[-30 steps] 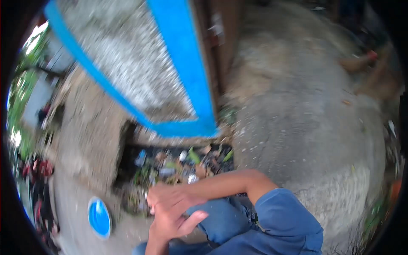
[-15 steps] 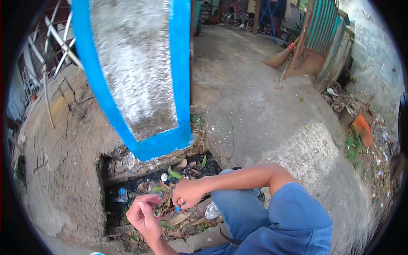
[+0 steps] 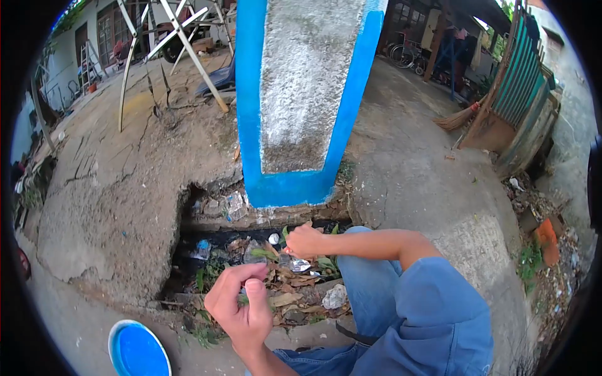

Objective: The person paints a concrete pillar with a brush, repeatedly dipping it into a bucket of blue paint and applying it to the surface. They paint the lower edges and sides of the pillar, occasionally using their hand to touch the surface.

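Note:
My right hand (image 3: 305, 241) is closed in a fist above the litter-filled drain. A small orange-red bit shows at its edge, but what it grips is mostly hidden. Nearer to me, my left hand (image 3: 241, 307) hangs in the air, fingers loosely curved and thumb apart, with nothing visible in it. In front of both hands stands a pillar with a bright blue painted border (image 3: 288, 188) around a rough grey-white panel (image 3: 301, 94). At the lower left a round container of blue paint (image 3: 139, 351) rests on the concrete.
The open drain holds dry leaves (image 3: 285, 299), a crumpled pale lump (image 3: 334, 296) and plastic scraps. White crossed poles (image 3: 182, 37) stand behind on the left. A broom (image 3: 461, 117) leans by a green corrugated gate (image 3: 517, 81). An orange brick piece (image 3: 547, 241) lies at right.
My view has swung left, bringing the paint container into sight. My right hand has turned, so the orange and blue bits seen in its grip are now mostly hidden. My left hand remains loosely curved.

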The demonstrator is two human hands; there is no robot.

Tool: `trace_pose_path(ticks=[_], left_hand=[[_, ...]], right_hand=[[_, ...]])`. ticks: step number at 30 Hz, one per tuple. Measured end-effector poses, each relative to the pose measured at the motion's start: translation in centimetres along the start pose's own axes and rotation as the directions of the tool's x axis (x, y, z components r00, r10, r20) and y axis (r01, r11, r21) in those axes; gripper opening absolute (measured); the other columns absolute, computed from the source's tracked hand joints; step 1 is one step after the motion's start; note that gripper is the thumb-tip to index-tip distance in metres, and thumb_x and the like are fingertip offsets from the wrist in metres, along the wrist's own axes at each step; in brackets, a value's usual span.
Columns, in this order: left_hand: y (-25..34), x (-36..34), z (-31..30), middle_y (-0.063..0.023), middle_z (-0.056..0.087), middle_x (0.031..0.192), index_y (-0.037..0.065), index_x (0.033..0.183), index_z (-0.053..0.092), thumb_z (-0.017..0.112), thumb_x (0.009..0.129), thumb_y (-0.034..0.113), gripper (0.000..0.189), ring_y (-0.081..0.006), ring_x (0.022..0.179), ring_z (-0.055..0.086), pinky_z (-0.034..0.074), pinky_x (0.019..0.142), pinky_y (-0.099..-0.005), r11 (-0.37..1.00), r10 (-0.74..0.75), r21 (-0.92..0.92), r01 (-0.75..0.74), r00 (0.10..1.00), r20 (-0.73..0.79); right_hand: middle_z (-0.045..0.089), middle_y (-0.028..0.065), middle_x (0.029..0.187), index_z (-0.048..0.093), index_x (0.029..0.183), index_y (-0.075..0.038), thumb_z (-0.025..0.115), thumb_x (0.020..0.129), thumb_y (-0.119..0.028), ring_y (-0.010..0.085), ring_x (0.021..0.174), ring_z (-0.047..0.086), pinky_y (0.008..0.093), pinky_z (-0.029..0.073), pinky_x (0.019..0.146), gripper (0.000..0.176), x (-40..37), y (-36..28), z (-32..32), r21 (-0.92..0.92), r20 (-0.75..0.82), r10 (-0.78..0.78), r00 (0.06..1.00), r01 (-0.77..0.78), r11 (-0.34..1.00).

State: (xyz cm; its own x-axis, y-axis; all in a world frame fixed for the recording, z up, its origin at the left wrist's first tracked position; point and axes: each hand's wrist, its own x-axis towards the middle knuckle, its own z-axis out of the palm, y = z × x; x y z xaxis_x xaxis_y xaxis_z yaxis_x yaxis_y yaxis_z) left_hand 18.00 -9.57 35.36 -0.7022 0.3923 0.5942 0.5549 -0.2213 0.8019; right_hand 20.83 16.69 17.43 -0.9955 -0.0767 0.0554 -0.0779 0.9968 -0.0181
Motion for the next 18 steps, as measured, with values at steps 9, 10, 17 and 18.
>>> trace_pose_path(ticks=[9,10,17,18], left_hand=[[0.3,-0.5,-4.6,-0.0109,0.063,0.069,-0.003,0.082,0.064,0.056,0.087,0.016,0.021,-0.0171,0.059,0.058,0.044,0.054,-0.0257,1.0,0.014,-0.013,-0.016,0.98,-0.197],[0.3,-0.6,-4.9,-0.0109,0.063,0.069,-0.003,0.082,0.064,0.056,0.087,0.016,0.021,-0.0171,0.059,0.058,0.044,0.054,-0.0257,1.0,0.008,-0.007,-0.01,0.978,-0.207],[0.6,-1.7,-7.5,-0.0102,0.064,0.069,0.001,0.077,0.065,0.072,0.073,0.012,0.013,-0.0238,0.062,0.062,0.049,0.057,-0.0315,0.989,0.089,0.137,-0.053,0.959,-0.271],[0.4,-1.8,-7.7,-0.0096,0.064,0.07,0.003,0.075,0.065,0.076,0.07,0.018,0.019,-0.0256,0.063,0.062,0.049,0.058,-0.0324,0.987,0.109,0.143,-0.069,0.95,-0.293]], right_hand=[[0.058,0.0182,0.056,0.06,0.058,-0.006,0.052,0.079,-0.034,0.0374,0.055,0.06,0.0469,0.048,0.053,0.036,3.9,-7.9,4.8,0.173,0.227,-0.148,0.962,0.11,0.979],[0.057,0.0187,0.054,0.059,0.056,-0.002,0.053,0.08,-0.034,0.0359,0.051,0.059,0.0464,0.048,0.05,0.04,4.4,-10.0,5.2,0.269,0.082,-0.22,0.972,0.191,0.944],[0.055,0.0097,0.053,0.055,0.057,-0.004,0.063,0.081,-0.037,0.0219,0.048,0.051,0.038,0.043,0.05,0.04,10.7,-24.6,4.6,0.615,-0.022,-0.099,0.995,0.091,0.784],[0.053,0.0068,0.051,0.054,0.058,-0.005,0.066,0.081,-0.037,0.0174,0.047,0.046,0.0358,0.041,0.05,0.041,12.0,-26.7,3.7,0.559,0.039,-0.017,0.999,-0.007,0.829]])
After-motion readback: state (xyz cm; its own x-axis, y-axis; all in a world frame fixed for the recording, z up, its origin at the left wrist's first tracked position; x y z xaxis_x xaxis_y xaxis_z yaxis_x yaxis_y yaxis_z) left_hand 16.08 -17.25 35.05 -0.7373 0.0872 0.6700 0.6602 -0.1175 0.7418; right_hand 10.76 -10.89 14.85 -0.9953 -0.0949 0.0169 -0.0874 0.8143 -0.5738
